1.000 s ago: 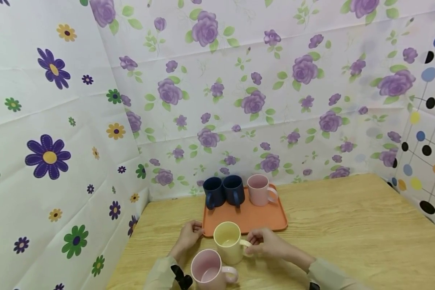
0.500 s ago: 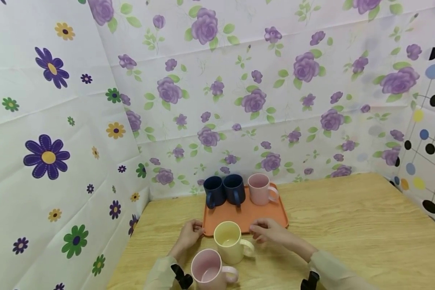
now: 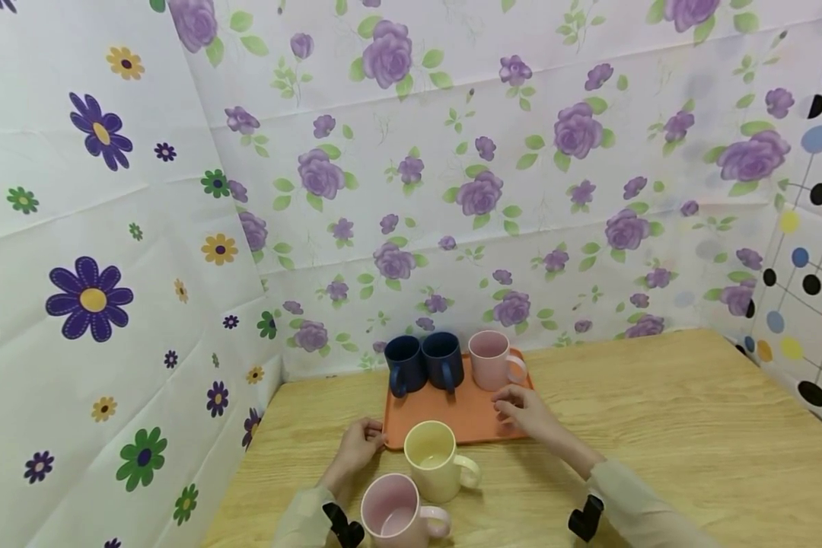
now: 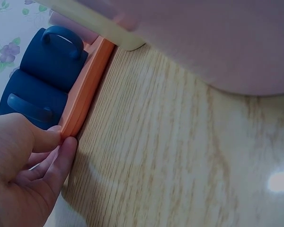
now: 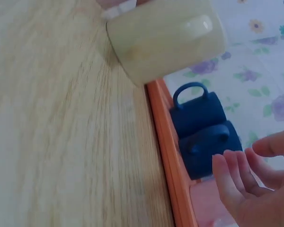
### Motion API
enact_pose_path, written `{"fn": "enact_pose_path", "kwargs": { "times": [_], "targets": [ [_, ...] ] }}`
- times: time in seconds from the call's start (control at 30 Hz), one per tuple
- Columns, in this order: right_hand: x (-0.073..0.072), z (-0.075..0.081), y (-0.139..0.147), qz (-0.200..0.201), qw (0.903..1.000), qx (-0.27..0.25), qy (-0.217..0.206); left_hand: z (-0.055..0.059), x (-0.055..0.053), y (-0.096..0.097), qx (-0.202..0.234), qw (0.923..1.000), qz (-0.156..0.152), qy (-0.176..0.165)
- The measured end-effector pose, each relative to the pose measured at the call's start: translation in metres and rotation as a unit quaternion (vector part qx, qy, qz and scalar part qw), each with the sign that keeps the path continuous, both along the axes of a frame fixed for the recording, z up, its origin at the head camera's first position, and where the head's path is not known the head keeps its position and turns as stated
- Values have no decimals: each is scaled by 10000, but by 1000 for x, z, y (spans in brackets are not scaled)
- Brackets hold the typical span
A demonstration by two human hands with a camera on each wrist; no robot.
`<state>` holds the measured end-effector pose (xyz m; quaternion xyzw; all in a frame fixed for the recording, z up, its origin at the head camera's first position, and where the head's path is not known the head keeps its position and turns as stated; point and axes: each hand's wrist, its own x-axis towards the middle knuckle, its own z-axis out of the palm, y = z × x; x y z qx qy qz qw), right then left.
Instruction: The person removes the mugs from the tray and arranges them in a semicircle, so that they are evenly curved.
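Off goes the right grip (image 3: 520, 411), away from the handle (image 3: 471, 472) of the yellow mug (image 3: 430, 473) and over the right side of the orange tray (image 3: 445, 415), fingers loose, holding nothing. The left grip (image 3: 359, 445) pinches the tray's near-left corner. Yellow mug's on the tabletop (image 3: 657, 426), just in front! Two navy mugs (image 3: 441, 361) and a pink mug (image 3: 488, 369) line the tray's back. Danger, I'd say: a one-sided tug could swing the tray into the yellow mug, or stray fingers could clip the pink one.
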<state>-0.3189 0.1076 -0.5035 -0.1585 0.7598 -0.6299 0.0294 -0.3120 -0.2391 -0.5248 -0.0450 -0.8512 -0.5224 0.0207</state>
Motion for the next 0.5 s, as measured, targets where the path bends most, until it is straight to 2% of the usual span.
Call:
{"fn": "enact_pose_path", "kwargs": {
  "times": [0.17,0.5],
  "targets": [
    [-8,-5,3,-771,9966,251,118,-3,-1,-2,-27,10000,-18,-23],
    [-20,-12,11,-1326,9902,367,233,-5,-3,-3,7,10000,-56,-29]
  ]
}}
